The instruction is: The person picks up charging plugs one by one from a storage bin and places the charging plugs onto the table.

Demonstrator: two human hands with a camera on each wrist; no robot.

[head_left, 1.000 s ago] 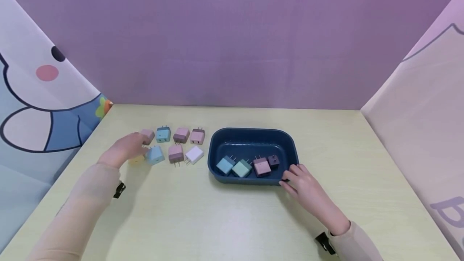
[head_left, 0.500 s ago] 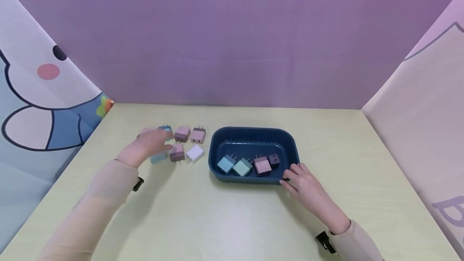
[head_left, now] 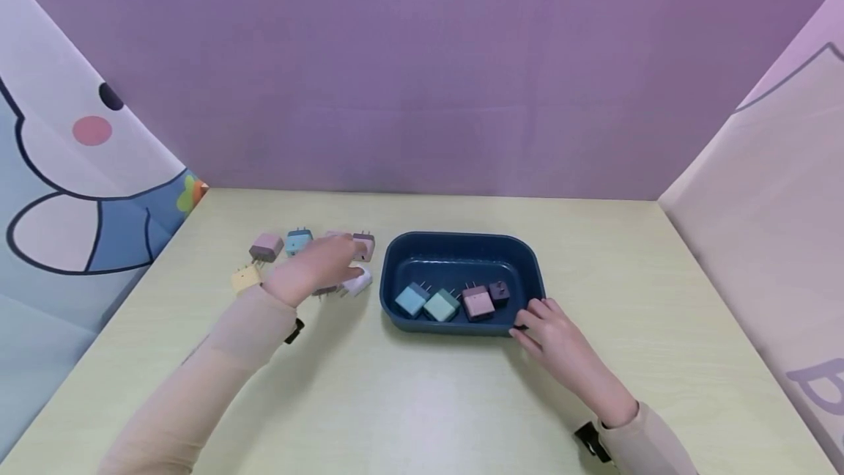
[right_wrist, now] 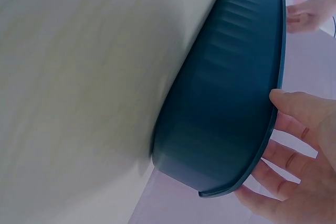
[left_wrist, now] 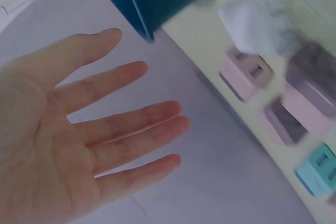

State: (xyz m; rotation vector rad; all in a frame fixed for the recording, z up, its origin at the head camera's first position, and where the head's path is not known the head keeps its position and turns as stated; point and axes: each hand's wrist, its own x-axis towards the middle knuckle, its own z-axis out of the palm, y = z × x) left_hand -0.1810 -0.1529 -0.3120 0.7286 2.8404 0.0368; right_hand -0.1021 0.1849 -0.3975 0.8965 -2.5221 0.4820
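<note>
My left hand hovers over two rows of USB wall chargers, its fingertips above the white charger and the pink charger. In the left wrist view its fingers are spread and hold nothing. Part of the group is hidden under it; a blue charger, a mauve charger and a yellow charger show beside it. My right hand grips the near right corner of a dark blue plastic box, thumb on the outside of the rim, fingers reaching over the other side.
Inside the box lie a light blue charger, a green charger, a pink and purple charger and a dark purple charger. A purple cloth wall stands behind the pale wooden table, with printed cloth at both sides.
My left hand has swept rightward over the chargers, from the yellow one to the white one, with the chargers staying on the table. The right hand and box have kept their place.
</note>
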